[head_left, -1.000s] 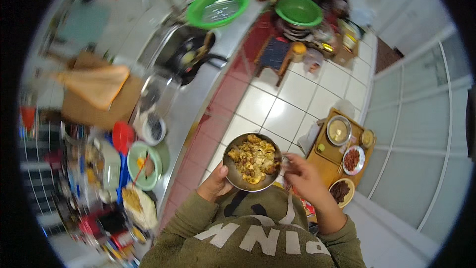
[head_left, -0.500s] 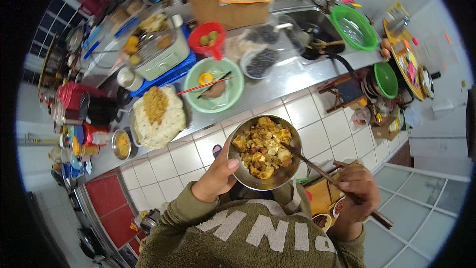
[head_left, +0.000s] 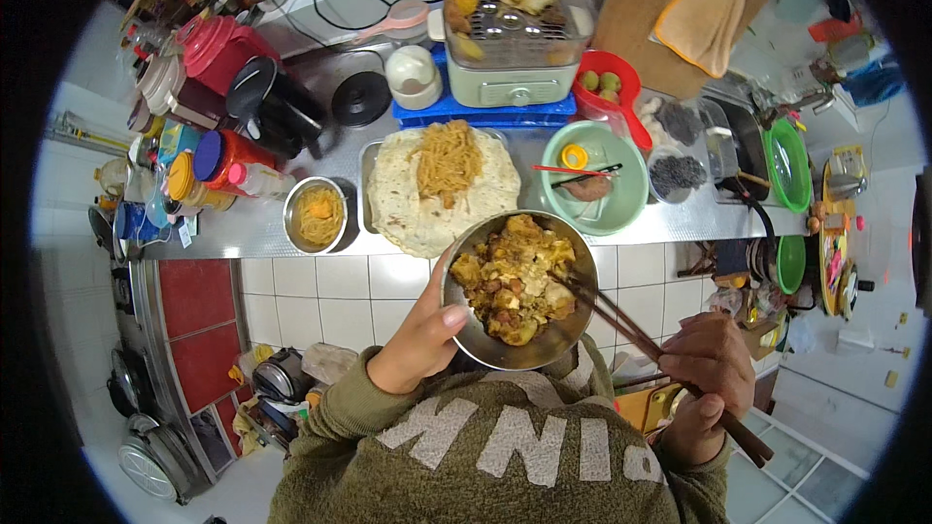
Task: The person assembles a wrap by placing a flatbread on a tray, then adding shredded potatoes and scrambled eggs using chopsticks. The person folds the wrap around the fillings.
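My left hand (head_left: 419, 340) grips the rim of a round steel bowl (head_left: 478, 342), thumb on the near side. Inside the bowl lies a chunky yellow-brown cooked mix (head_left: 515, 277). Wooden chopsticks (head_left: 626, 325) are held in my right hand (head_left: 707, 369), their tips dipping into the food at the bowl's right side. Just beyond the bowl, a large pale flatbread (head_left: 393, 189) rests over a metal tray, with a heap of brownish shredded filling (head_left: 449, 163) on its middle. The bowl hides part of the flatbread's near edge.
A small steel bowl of yellow shreds (head_left: 317, 213) stands left of the flatbread. To the right sits a pale green basin (head_left: 600, 216), near a red colander (head_left: 629, 97). Behind is a food steamer (head_left: 512, 85). The steel counter's front edge (head_left: 223, 250) runs past the jars and black kettle (head_left: 272, 102).
My view has swung left, so the flatbread now lies right beyond the bowl. Both hands still hold the bowl and chopsticks; the chopsticks now sit closer together.
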`<state>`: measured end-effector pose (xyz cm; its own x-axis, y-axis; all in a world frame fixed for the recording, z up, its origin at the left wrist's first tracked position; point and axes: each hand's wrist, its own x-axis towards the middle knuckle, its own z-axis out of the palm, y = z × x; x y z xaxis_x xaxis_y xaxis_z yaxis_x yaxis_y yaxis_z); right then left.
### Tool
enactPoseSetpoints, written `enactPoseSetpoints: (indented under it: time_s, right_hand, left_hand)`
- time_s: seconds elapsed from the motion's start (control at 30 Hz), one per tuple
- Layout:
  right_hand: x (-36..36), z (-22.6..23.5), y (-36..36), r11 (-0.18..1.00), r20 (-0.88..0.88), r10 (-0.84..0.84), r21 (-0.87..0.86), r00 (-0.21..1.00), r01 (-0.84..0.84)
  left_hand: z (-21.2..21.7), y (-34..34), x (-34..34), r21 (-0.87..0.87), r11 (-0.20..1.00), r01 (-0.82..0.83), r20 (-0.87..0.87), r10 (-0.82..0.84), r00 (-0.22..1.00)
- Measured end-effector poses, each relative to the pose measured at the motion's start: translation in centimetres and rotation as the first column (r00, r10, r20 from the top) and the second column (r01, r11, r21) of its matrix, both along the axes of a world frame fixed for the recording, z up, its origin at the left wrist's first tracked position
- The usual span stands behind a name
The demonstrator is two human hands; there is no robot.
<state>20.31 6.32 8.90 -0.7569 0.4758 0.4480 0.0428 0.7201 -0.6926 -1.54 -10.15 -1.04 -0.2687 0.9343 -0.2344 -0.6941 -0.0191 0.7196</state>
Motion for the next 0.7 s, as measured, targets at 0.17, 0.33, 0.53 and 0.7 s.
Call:
enactPoseSetpoints:
  time_s: [0.17, 0.33, 0.53, 0.7]
  right_hand:
    - [-4.0, -0.3, -0.2, 0.989, 0.11, 0.108, 0.089, 0.988, -0.118]
    - [-6.4, -1.3, 1.1, 0.885, 0.271, 0.299, 0.279, 0.915, -0.372]
    - [-8.1, -5.4, 3.2, 0.845, 0.171, 0.386, 0.33, 0.907, -0.422]
    - [-8.2, -6.9, 4.2, 0.95, -0.109, 0.232, -0.186, 0.966, -0.249]
  left_hand:
    - [-0.2, -1.4, -2.2, -0.038, 0.983, -0.181, 0.038, 0.182, 0.983]
    - [-1.5, -2.0, -3.1, -0.024, 0.982, -0.188, 0.032, 0.189, 0.982]
    - [-1.8, -1.8, -2.7, -0.085, 0.961, -0.264, 0.134, 0.273, 0.953]
    - [-1.7, -1.3, -3.2, -0.088, 0.951, -0.297, 0.128, 0.306, 0.943]
